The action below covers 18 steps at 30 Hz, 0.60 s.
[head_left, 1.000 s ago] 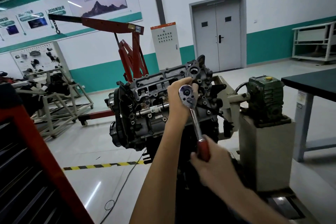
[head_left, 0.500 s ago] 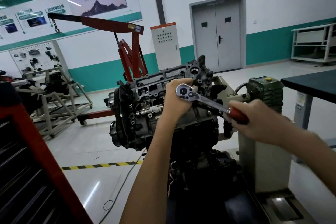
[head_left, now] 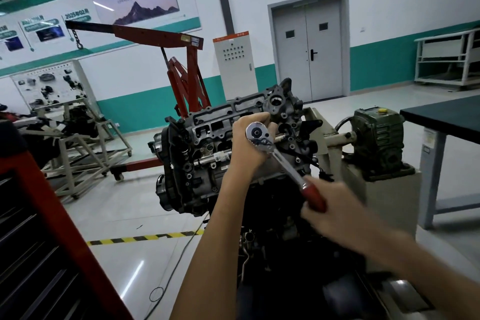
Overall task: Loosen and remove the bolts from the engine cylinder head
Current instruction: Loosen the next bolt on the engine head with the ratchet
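Note:
The grey engine cylinder head (head_left: 207, 132) sits tilted on a stand in the middle of the view, with several small bolts showing on its face. A chrome ratchet wrench (head_left: 275, 153) with a red grip is pressed against the head. My left hand (head_left: 246, 148) is wrapped around the ratchet's round head from behind, holding it against the engine. My right hand (head_left: 335, 212) is closed on the red grip, down and to the right, and looks blurred. The bolt under the socket is hidden by my left hand.
A red tool cabinet (head_left: 39, 215) stands at my near left. Behind the engine is a red engine hoist (head_left: 181, 70). A green gearbox (head_left: 376, 138) on a grey pedestal sits to the right, beside a dark workbench (head_left: 446, 117). A cable (head_left: 171, 267) lies on the floor.
My right hand swung the ratchet handle from low up to the right, and it has now come back down to a diagonal. My left hand stayed on the ratchet head.

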Tool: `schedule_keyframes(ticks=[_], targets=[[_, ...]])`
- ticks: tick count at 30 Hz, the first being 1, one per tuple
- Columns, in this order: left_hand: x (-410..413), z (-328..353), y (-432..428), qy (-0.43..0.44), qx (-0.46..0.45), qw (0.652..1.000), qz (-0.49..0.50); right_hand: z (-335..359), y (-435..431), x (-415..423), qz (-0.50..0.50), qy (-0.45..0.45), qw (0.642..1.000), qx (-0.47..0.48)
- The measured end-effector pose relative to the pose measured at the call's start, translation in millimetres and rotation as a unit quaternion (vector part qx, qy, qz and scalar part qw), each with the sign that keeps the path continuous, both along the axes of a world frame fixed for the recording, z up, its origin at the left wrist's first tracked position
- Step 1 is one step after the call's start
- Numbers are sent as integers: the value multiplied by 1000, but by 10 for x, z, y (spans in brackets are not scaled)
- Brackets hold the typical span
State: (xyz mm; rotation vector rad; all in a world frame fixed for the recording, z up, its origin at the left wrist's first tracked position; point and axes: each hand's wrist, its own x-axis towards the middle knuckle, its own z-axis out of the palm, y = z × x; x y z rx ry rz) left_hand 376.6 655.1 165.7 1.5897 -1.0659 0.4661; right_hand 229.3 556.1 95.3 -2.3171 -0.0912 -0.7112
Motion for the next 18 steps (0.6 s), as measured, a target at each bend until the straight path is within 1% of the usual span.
schedule_keyframes(ticks=[2, 3, 4, 5, 6, 8, 10, 11, 13, 15, 16, 17, 18], targets=[[-13, 44, 53, -14, 43, 999, -23, 316, -430, -34, -31, 19, 989, -146], [-30, 60, 54, -16, 55, 998, -27, 472, -595, -35, -58, 13, 975, -212], [-48, 72, 44, -19, 61, 998, -28, 589, -707, -35, -87, -3, 962, -258], [-56, 77, 24, -26, 62, 997, -25, 644, -761, -30, -109, -14, 955, -276], [-54, 69, 6, -33, 56, 998, -19, 635, -757, -21, -122, -19, 954, -272], [-37, 48, -22, -29, 21, 999, -6, 440, -572, -1, -108, -5, 973, -204], [-9, 20, -41, -9, -23, 1000, 14, 157, -211, 11, -81, 2, 993, -84], [-1, 6, -54, 3, -44, 999, 20, 30, 6, 30, -75, -4, 997, -19], [2, -13, -98, 25, -79, 996, 24, -190, 450, 97, -46, -26, 990, 129], [2, -10, -139, 24, -90, 995, 36, -318, 788, 194, -12, -35, 968, 249], [-2, -9, -144, 9, -84, 995, 48, -352, 870, 228, -1, -42, 961, 274], [1, -8, -138, -7, -73, 996, 56, -354, 874, 236, 2, -43, 960, 277], [8, -9, -119, -14, -62, 996, 58, -325, 802, 222, -1, -38, 966, 257]])
